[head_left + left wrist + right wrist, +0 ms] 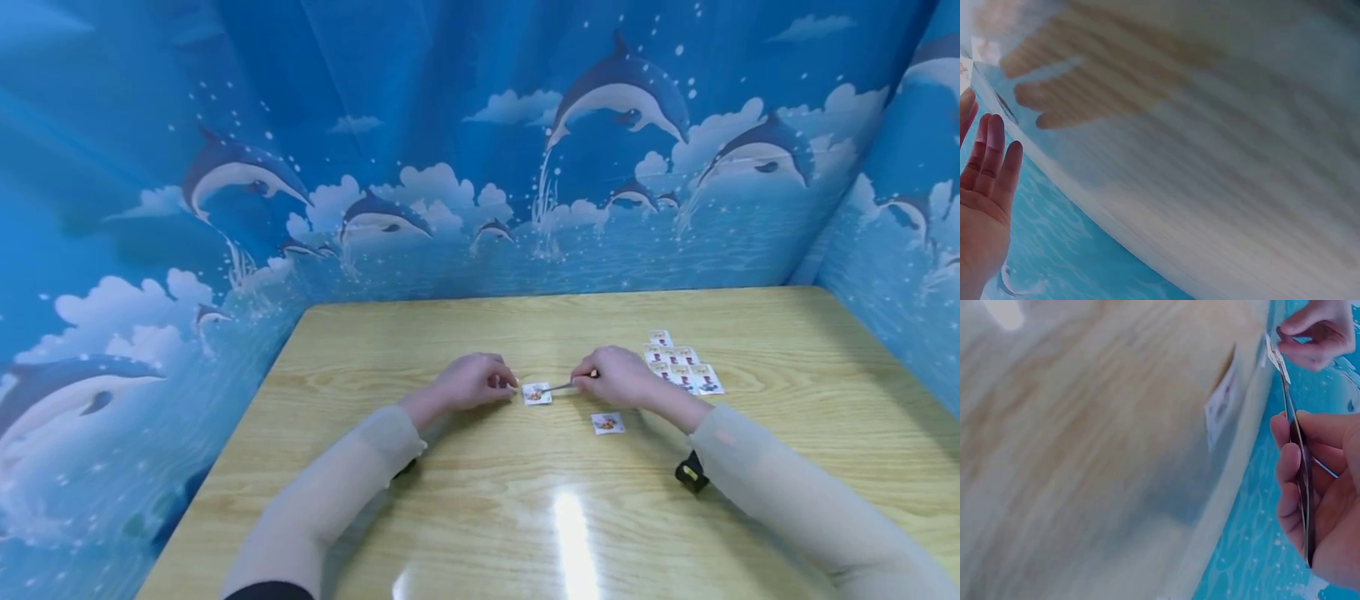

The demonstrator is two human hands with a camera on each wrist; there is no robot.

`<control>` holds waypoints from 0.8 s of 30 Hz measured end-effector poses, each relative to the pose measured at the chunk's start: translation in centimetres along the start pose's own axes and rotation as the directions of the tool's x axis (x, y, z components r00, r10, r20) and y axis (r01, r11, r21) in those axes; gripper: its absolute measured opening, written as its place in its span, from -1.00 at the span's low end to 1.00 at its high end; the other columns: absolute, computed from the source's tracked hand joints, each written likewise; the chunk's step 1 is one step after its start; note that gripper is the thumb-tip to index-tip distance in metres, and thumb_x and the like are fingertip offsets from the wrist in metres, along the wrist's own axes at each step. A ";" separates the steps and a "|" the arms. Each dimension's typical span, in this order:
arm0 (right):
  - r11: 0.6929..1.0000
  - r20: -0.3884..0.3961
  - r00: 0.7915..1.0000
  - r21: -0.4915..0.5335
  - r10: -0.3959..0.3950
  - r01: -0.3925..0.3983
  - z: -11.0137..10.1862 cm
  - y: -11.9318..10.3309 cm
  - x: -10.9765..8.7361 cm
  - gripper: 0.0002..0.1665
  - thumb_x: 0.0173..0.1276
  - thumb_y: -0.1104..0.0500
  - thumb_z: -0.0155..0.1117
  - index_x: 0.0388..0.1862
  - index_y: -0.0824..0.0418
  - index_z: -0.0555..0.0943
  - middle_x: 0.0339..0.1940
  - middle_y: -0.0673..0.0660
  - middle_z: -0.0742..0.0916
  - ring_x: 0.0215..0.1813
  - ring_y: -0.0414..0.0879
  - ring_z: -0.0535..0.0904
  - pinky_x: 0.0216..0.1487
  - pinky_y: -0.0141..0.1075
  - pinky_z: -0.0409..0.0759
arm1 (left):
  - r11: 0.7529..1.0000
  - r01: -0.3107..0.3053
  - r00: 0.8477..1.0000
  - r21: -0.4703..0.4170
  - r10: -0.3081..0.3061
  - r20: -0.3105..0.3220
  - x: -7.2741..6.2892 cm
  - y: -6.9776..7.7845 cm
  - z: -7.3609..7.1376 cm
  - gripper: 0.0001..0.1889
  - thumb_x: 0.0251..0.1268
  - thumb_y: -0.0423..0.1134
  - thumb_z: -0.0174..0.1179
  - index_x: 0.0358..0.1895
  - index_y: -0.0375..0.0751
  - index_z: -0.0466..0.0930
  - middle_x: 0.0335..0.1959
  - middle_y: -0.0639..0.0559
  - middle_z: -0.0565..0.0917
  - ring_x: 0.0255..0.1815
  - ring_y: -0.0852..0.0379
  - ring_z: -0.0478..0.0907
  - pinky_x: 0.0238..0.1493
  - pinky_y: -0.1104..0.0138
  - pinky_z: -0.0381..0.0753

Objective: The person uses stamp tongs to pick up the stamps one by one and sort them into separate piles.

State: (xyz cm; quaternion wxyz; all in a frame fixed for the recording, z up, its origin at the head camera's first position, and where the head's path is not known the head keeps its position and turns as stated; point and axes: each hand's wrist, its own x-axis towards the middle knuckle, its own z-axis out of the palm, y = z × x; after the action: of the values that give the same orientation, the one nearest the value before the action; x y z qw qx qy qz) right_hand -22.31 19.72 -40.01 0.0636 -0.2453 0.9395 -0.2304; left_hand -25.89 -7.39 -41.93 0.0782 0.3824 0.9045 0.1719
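Note:
My right hand (618,379) holds slim dark metal tweezers (1302,481), its fingers wrapped along the two arms. The tweezer tips reach left and meet the right part of a small white picture card (536,395). Just left of that card is my left hand (472,382), its fingers loosely bent and the fingertips right by the card's left edge. In the left wrist view three fingers (991,150) of this hand extend fairly straight. A second picture card (607,423) lies on the table below my right hand.
Several small printed cards (681,371) form a stepped group right of my right hand, partly hidden behind it. The wood-grain table (480,500) is glossy, with a bright reflection near its front. Blue dolphin-print curtains (450,150) stand behind and beside it.

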 end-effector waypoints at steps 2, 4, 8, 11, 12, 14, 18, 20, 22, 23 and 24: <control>1.000 0.002 1.000 0.020 0.018 -0.018 -0.4 0.2 -0.2 -0.77 0.42 0.16 0.23 -0.10 0.21 0.75 -0.12 0.15 0.75 -0.23 -0.07 0.65 -0.26 -0.17 0.54 | 1.000 0.024 1.000 0.006 -0.024 -0.004 -0.2 -0.5 -0.2 -0.83 0.26 -0.17 0.33 -0.12 -0.06 0.74 -0.34 0.19 0.57 -0.33 0.27 0.50 -0.23 0.38 0.50; 0.999 -0.003 1.000 0.043 0.027 -0.027 -0.9 0.4 -0.6 -0.77 0.42 0.17 0.22 -0.10 0.22 0.75 -0.20 0.12 0.76 -0.39 -0.15 0.58 -0.41 -0.24 0.44 | 0.999 0.042 0.999 0.011 -0.042 -0.007 -0.4 -1.1 -0.3 -0.83 0.26 -0.16 0.33 -0.12 -0.05 0.74 -0.35 0.20 0.57 -0.33 0.27 0.51 -0.22 0.37 0.50; 0.997 -0.022 0.999 0.076 0.026 -0.024 -1.6 1.1 -1.6 -0.78 0.43 0.20 0.21 -0.11 0.26 0.75 -0.32 0.05 0.76 -0.53 -0.20 0.50 -0.51 -0.27 0.37 | 0.996 0.087 0.996 0.033 -0.087 -0.004 -0.5 -1.8 -0.4 -0.85 0.28 -0.14 0.32 -0.13 0.00 0.75 -0.36 0.22 0.56 -0.34 0.27 0.51 -0.25 0.36 0.50; 0.996 -0.036 0.999 0.083 0.023 -0.020 -2.2 1.7 -2.6 -0.79 0.42 0.22 0.22 -0.15 0.27 0.75 -0.35 0.03 0.75 -0.49 -0.20 0.55 -0.49 -0.27 0.42 | 0.995 0.090 0.996 0.041 -0.090 -0.007 -0.5 -1.9 -0.5 -0.85 0.29 -0.12 0.31 -0.13 0.02 0.75 -0.35 0.22 0.57 -0.33 0.27 0.52 -0.24 0.34 0.51; 0.996 -0.040 0.999 0.083 0.025 -0.021 -2.4 1.9 -3.0 -0.80 0.41 0.23 0.22 -0.16 0.27 0.75 -0.36 0.02 0.75 -0.46 -0.20 0.58 -0.48 -0.28 0.44 | 0.995 0.087 0.996 0.043 -0.087 -0.007 -0.4 -1.9 -0.5 -0.85 0.29 -0.12 0.31 -0.13 0.02 0.75 -0.35 0.21 0.57 -0.33 0.26 0.53 -0.24 0.34 0.51; 0.996 -0.044 0.999 0.088 0.028 -0.024 -2.7 2.3 -3.8 -0.81 0.41 0.23 0.23 -0.18 0.26 0.76 -0.36 0.02 0.75 -0.41 -0.17 0.62 -0.45 -0.28 0.47 | 0.995 0.085 0.996 0.048 -0.085 -0.004 -0.4 -1.9 -0.5 -0.85 0.30 -0.11 0.30 -0.13 0.02 0.75 -0.35 0.22 0.56 -0.32 0.26 0.53 -0.23 0.33 0.51; 0.994 -0.053 0.998 0.110 0.017 -0.011 -3.5 3.0 -5.5 -0.82 0.39 0.25 0.24 -0.19 0.28 0.75 -0.37 0.01 0.74 -0.39 -0.10 0.63 -0.46 -0.29 0.47 | 0.995 0.078 0.997 0.069 -0.078 0.002 -0.2 -1.9 -0.5 -0.88 0.30 -0.11 0.30 -0.17 0.05 0.74 -0.34 0.22 0.55 -0.32 0.27 0.52 -0.24 0.33 0.50; 0.993 -0.053 0.999 0.122 0.006 0.001 -3.9 3.3 -6.3 -0.82 0.39 0.26 0.25 -0.17 0.32 0.74 -0.37 0.02 0.74 -0.41 -0.10 0.61 -0.48 -0.30 0.47 | 0.994 0.076 0.997 0.077 -0.076 0.003 -0.1 -1.9 -0.4 -0.90 0.30 -0.12 0.30 -0.18 0.06 0.74 -0.34 0.23 0.55 -0.32 0.27 0.52 -0.25 0.33 0.50; 0.991 -0.055 0.999 0.130 0.001 0.007 -4.2 3.8 -7.1 -0.82 0.39 0.27 0.25 -0.17 0.33 0.74 -0.37 0.03 0.74 -0.43 -0.14 0.58 -0.49 -0.32 0.46 | 0.994 0.074 0.997 0.081 -0.074 0.002 -0.1 -1.9 -0.3 -0.91 0.30 -0.12 0.30 -0.19 0.07 0.74 -0.35 0.23 0.54 -0.33 0.28 0.52 -0.25 0.34 0.50; 0.991 -0.050 0.999 0.137 -0.001 0.008 -4.3 4.0 -7.5 -0.82 0.39 0.28 0.25 -0.17 0.33 0.74 -0.37 0.03 0.74 -0.45 -0.17 0.56 -0.50 -0.32 0.45 | 0.994 0.074 0.997 0.079 -0.075 0.003 -0.1 -1.9 -0.3 -0.91 0.29 -0.13 0.30 -0.19 0.07 0.74 -0.35 0.23 0.54 -0.33 0.28 0.52 -0.26 0.34 0.50; 0.989 -0.045 0.999 0.145 -0.002 0.009 -4.4 4.3 -7.9 -0.82 0.39 0.29 0.24 -0.18 0.34 0.74 -0.35 0.05 0.75 -0.46 -0.18 0.55 -0.51 -0.33 0.44 | 0.994 0.073 0.997 0.077 -0.073 0.004 -0.1 -2.0 -0.3 -0.91 0.30 -0.13 0.30 -0.19 0.07 0.74 -0.35 0.23 0.54 -0.33 0.28 0.52 -0.25 0.34 0.50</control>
State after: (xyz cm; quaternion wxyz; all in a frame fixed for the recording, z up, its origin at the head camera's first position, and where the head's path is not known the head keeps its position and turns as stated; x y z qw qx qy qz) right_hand -18.31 28.70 -38.03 0.0599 -0.2374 0.9207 -0.3039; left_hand -27.20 -8.84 -42.40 0.0726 0.3524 0.9235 0.1328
